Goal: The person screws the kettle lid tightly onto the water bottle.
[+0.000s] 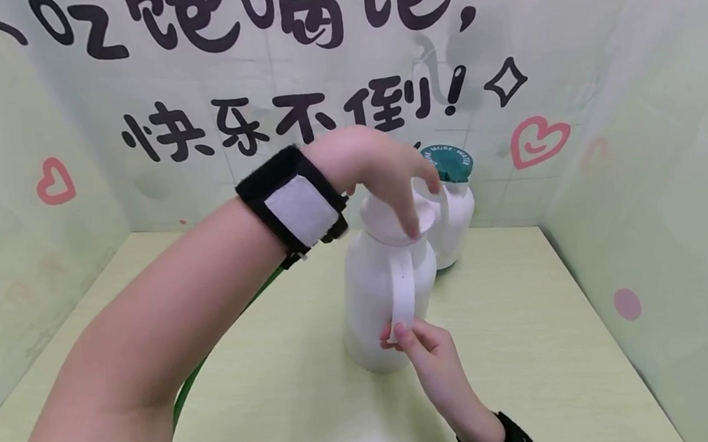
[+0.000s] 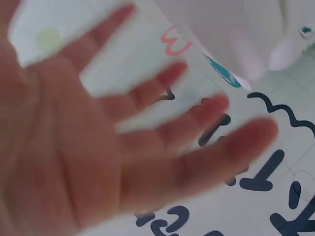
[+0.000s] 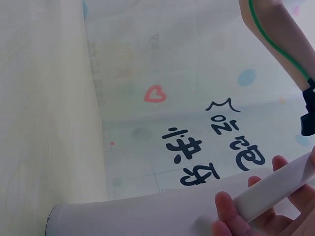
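A white thermos jug (image 1: 367, 304) stands upright on the table, its white lid (image 1: 382, 225) on top. My right hand (image 1: 432, 354) pinches the lower part of its handle (image 1: 402, 283) between thumb and fingers. In the right wrist view, the fingers of that right hand (image 3: 275, 221) curl round the handle (image 3: 273, 189). Over the lid reaches my left hand (image 1: 381, 169), fingers pointing down. The left wrist view shows the left hand (image 2: 64, 147) blurred, its fingers spread and holding nothing. Whether any fingertip touches the lid I cannot tell.
Behind the jug, slightly right, stands a second white container (image 1: 457, 215) with a teal round top (image 1: 450, 163) bearing lettering. The pale table (image 1: 529, 346) is bounded by printed curtain walls (image 1: 639, 154). A green cable (image 1: 197, 375) runs along the left arm.
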`<state>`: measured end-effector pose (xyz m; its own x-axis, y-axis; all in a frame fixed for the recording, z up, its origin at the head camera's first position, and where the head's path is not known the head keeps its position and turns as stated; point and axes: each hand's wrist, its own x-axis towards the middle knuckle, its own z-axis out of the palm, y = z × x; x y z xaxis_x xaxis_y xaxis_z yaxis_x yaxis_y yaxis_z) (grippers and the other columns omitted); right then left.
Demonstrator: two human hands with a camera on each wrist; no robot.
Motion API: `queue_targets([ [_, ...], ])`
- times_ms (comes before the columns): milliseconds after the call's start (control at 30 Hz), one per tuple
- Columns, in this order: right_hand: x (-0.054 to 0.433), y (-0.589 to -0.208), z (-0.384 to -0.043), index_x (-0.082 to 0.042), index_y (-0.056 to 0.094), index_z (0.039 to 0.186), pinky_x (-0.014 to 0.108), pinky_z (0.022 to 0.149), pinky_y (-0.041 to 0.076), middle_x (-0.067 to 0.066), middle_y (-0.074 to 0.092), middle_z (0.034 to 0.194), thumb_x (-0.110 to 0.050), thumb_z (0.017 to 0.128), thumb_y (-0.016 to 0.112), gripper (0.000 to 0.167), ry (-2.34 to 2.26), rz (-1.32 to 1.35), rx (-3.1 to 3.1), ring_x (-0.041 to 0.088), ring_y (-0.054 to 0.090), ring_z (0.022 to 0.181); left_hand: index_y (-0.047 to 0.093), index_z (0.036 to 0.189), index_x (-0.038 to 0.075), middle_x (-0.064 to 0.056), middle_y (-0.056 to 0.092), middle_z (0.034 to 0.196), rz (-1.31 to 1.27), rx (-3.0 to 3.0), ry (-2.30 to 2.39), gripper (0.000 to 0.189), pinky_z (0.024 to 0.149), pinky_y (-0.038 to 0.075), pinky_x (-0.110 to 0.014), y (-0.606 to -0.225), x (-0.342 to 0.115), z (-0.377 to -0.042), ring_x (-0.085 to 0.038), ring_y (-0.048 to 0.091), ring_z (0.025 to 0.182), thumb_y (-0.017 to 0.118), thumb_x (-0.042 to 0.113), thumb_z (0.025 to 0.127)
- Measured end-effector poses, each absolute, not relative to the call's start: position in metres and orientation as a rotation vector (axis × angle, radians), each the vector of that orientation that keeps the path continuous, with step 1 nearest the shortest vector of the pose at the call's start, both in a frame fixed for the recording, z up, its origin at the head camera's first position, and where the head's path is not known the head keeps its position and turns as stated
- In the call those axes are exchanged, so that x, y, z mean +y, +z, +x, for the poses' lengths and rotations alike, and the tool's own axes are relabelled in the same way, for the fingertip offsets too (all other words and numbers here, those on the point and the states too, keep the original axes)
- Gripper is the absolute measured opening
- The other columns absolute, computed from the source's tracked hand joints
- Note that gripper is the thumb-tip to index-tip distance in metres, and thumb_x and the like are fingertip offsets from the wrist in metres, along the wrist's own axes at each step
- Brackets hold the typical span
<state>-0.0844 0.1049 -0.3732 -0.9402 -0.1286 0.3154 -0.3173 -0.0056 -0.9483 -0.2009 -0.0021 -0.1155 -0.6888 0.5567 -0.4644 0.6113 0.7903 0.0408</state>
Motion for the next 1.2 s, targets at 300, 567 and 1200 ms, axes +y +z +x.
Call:
queue_targets([
  [300,0.105,-0.373,-0.085,0.007,0.066,0.091,0.034,0.079,0.049,0.005,0.066,0.087,-0.005,0.099,0.049,0.023,2.084,0.462,-2.134,0.02,0.065,0.082,0.058,0.12,0.011,0.0,0.056,0.115,0.646,2.726,-0.026,0.049,0.083,0.046,-0.033,-0.122,0.01,-0.189,-0.018,0.054,0.1,0.065,0.046,0.086],
  [567,0.106,-0.374,-0.086,0.009,0.066,0.092,0.033,0.079,0.05,0.007,0.067,0.088,-0.004,0.099,0.048,0.023,2.1,0.502,-2.102,0.019,0.065,0.082,0.062,0.115,0.01,-0.001,0.055,0.113,0.63,2.706,-0.131,0.043,0.081,0.047,-0.032,-0.128,0.017,-0.186,-0.018,0.052,0.099,0.071,0.039,0.084],
  [1200,0.106,-0.375,-0.088,0.008,0.066,0.09,0.033,0.079,0.05,0.006,0.066,0.087,-0.006,0.099,0.05,0.023,2.1,0.475,-2.125,0.02,0.065,0.082,0.055,0.122,0.011,0.0,0.053,0.112,0.872,2.596,-0.251,0.052,0.08,0.046,-0.029,-0.124,0.011,-0.197,-0.017,0.049,0.098,0.077,0.025,0.077],
])
